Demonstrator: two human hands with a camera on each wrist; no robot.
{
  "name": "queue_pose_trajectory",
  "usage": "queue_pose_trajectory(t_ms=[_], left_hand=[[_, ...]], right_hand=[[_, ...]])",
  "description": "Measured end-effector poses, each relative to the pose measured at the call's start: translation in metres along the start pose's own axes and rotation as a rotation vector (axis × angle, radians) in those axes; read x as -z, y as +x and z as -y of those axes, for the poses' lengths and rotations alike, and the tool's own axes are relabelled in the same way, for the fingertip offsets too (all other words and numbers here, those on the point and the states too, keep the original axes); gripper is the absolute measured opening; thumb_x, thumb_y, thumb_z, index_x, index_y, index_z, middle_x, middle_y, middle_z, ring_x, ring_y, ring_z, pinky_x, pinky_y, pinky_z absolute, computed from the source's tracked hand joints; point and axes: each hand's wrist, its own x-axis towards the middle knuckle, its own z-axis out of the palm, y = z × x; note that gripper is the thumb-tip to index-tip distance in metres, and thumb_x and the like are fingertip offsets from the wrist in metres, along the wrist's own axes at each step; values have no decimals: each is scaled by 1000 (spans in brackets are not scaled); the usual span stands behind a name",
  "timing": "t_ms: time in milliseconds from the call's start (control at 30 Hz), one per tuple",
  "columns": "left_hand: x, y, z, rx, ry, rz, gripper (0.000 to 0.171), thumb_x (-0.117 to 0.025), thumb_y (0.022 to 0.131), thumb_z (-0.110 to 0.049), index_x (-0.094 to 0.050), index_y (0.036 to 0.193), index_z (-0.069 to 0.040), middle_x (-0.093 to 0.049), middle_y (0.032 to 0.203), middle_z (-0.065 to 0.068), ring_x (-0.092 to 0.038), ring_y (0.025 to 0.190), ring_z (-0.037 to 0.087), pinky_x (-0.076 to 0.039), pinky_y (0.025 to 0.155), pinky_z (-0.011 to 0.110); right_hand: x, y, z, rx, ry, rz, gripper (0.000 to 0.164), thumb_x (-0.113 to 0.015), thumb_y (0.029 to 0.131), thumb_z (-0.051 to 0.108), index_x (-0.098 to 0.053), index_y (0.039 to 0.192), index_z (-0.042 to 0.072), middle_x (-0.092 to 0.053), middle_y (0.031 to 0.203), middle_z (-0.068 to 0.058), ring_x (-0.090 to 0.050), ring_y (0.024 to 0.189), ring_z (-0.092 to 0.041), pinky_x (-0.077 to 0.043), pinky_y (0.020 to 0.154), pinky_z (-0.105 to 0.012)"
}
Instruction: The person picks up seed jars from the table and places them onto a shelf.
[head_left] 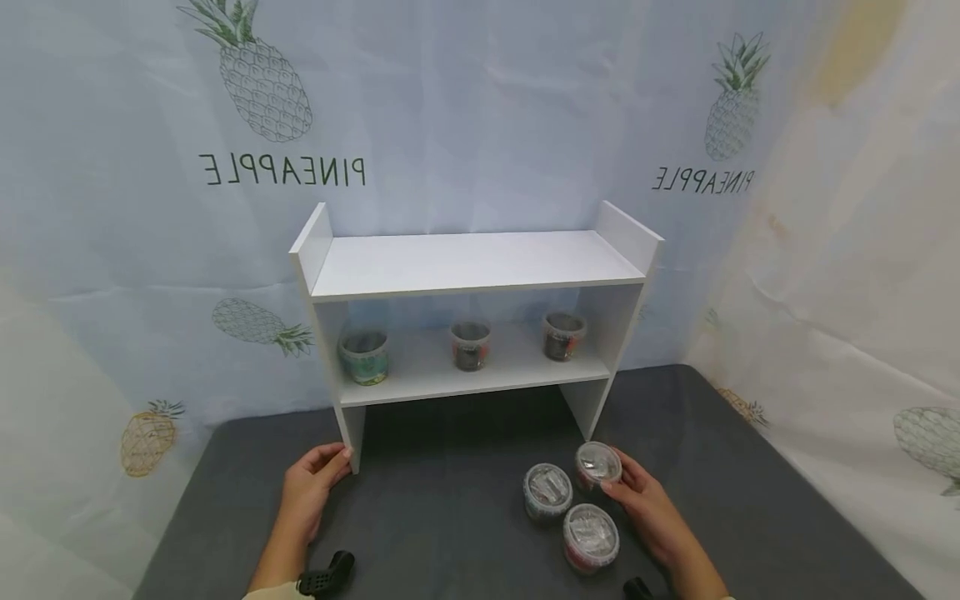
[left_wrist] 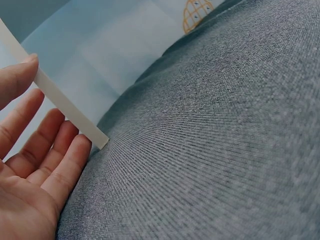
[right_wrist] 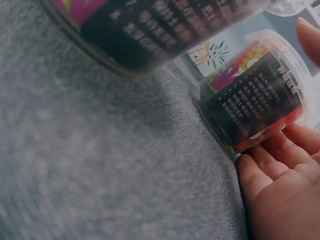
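Backdrop (head_left: 480,108), mirrored PINEAPPLE lettering (head_left: 282,170), tub (head_left: 597,465), numbered label (right_wrist: 255,95)

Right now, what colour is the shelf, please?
The shelf is white; the head view shows it best.

On the dark-grey cloth-topped bench (head_left: 450,517), a white oblong rack (head_left: 480,260) stands at 12 o'clock. Its lower board (head_left: 423,364) holds round clear plastic cups (head_left: 471,347) at 9 o'clock, centre and 3. Before its 4-o'clock foot (head_left: 585,410), round lidded plastic tubs (head_left: 591,539) cluster at 9, 1 and 5.
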Motion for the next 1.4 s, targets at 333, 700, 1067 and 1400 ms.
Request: queue_pose_trajectory(t_ms=[333,700,1067,1400], left_hand=[[1,3,-1,19,6,-11,47,-74,90,-30,-60,119,5,-66,95,-9,-68,91,6,-57,79,19],[0,3,1,33,9,-19,48,-74,90,-30,-60,120,5,-65,95,-10,-67,90,4,-57,79,19],[1,3,0,24,-33,-26,38,-76,88,-28,-65,111,0,-67,89,-13,-68,88,6,-57,77,20],[-3,1,-2,28,-42,-24,29,-75,89,-25,-66,106,-4,-67,88,-12,-67,87,6,-57,77,20]], right_hand=[[-6,4,-6,14,-60,-47,69,-68,89,3,-34,148,-2,-49,142,-15,-55,113,5,-47,91,-14],[-12,0,-5,-10,-108,-94,71,-72,87,9,-36,147,1,-44,147,-21,-53,112,10,-46,91,-11],[-9,4,-6,0,-116,-87,72,-73,87,9,-36,148,3,-44,147,-20,-54,112,9,-47,91,-13],[-5,3,-7,2,-113,-89,69,-72,88,9,-36,148,5,-46,145,-20,-56,112,3,-50,89,-16]])
